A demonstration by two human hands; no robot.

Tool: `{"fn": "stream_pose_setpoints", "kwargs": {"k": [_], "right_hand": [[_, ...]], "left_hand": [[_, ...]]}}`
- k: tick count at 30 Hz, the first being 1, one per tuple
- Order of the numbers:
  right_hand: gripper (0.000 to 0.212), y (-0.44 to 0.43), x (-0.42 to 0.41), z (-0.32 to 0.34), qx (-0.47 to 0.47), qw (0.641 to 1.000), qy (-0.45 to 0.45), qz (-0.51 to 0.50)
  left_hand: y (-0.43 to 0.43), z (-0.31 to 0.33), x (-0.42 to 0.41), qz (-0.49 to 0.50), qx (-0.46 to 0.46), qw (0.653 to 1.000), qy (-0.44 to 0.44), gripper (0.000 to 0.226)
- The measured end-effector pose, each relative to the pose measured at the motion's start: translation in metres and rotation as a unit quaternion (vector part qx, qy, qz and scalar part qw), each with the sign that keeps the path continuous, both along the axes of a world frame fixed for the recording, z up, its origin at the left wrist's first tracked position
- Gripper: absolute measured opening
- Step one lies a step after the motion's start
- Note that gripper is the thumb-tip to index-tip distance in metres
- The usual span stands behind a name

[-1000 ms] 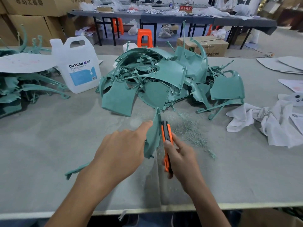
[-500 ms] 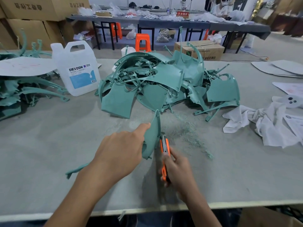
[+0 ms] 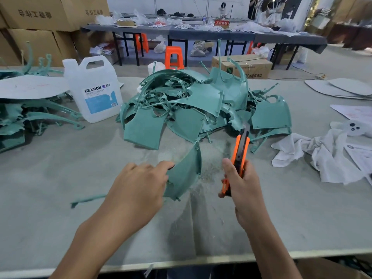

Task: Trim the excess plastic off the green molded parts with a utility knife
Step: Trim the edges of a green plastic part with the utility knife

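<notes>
Green, thin, probably light and springy: the left hand point(image 3: 138, 188) grips the curved molded part point(image 3: 186, 174) by its near edge, a sensible hold, propping it on the table point(image 3: 60, 178). Just beside it and not touching, the right hand point(image 3: 242, 190) clutches an orange utility knife point(image 3: 240, 152).

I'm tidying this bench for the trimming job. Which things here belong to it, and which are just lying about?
In use: green part in the left hand; utility knife in the right hand; pile of green parts.
Lying about: white jug; white cloth; paper sheets.
</notes>
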State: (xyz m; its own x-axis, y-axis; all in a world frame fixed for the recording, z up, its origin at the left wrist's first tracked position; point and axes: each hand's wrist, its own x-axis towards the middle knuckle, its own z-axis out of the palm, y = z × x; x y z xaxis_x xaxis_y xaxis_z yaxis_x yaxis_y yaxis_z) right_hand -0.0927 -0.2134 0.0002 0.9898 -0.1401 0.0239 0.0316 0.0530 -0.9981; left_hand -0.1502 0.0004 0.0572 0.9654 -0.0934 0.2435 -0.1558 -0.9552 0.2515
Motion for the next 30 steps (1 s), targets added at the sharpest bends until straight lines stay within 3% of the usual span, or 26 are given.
{"fn": "stream_pose_setpoints", "kwargs": {"k": [3,7,11,14,16,18,19,21,22,23,25,26,28,30], "right_hand": [[0.030,-0.005,0.000,-0.019,0.005,1.000,0.026,-0.004],[0.013,-0.011,-0.003,-0.028,0.096,0.989,0.100,0.045],[0.024,-0.016,-0.014,-0.029,0.239,0.937,0.205,0.150],[0.040,-0.016,-0.026,-0.025,0.350,0.895,0.201,0.192],[0.042,-0.012,-0.035,-0.018,0.363,0.893,0.178,0.199],[0.028,-0.004,-0.041,-0.013,0.370,0.898,0.158,0.179],[0.025,0.001,-0.043,-0.010,0.379,0.899,0.153,0.160],[0.024,0.013,-0.046,-0.008,0.394,0.900,0.136,0.130],[0.022,0.019,-0.048,-0.007,0.398,0.900,0.127,0.123],[0.020,0.025,-0.050,-0.007,0.395,0.903,0.121,0.121],[0.022,0.035,-0.055,-0.010,0.363,0.914,0.123,0.130],[0.027,0.038,-0.057,-0.012,0.344,0.919,0.128,0.143],[0.032,0.039,-0.060,-0.016,0.299,0.931,0.126,0.165],[0.040,0.034,-0.060,-0.018,0.243,0.952,0.126,0.136]], "left_hand": [[0.000,0.008,-0.005,-0.023,-0.057,0.998,-0.032,0.031],[-0.006,0.015,-0.012,-0.056,-0.124,0.987,-0.091,0.022],[-0.014,0.017,-0.021,-0.066,-0.152,0.971,-0.173,0.017],[-0.020,0.015,-0.021,-0.062,-0.134,0.956,-0.252,0.017],[-0.026,0.010,-0.019,-0.056,-0.156,0.949,-0.270,0.033],[-0.037,0.004,-0.019,-0.060,-0.278,0.935,-0.214,0.055],[-0.046,0.001,-0.020,-0.085,-0.377,0.908,-0.164,0.060],[-0.060,-0.014,-0.024,-0.165,-0.545,0.821,-0.046,0.075],[-0.066,-0.022,-0.025,-0.184,-0.574,0.798,-0.006,0.085],[-0.069,-0.028,-0.027,-0.188,-0.570,0.800,0.016,0.089],[-0.073,-0.033,-0.027,-0.173,-0.536,0.826,0.006,0.081],[-0.075,-0.035,-0.025,-0.135,-0.530,0.837,-0.024,0.066],[-0.072,-0.035,-0.020,-0.009,-0.520,0.845,-0.126,0.025],[-0.061,-0.032,-0.015,0.030,-0.462,0.863,-0.203,0.015]]}}
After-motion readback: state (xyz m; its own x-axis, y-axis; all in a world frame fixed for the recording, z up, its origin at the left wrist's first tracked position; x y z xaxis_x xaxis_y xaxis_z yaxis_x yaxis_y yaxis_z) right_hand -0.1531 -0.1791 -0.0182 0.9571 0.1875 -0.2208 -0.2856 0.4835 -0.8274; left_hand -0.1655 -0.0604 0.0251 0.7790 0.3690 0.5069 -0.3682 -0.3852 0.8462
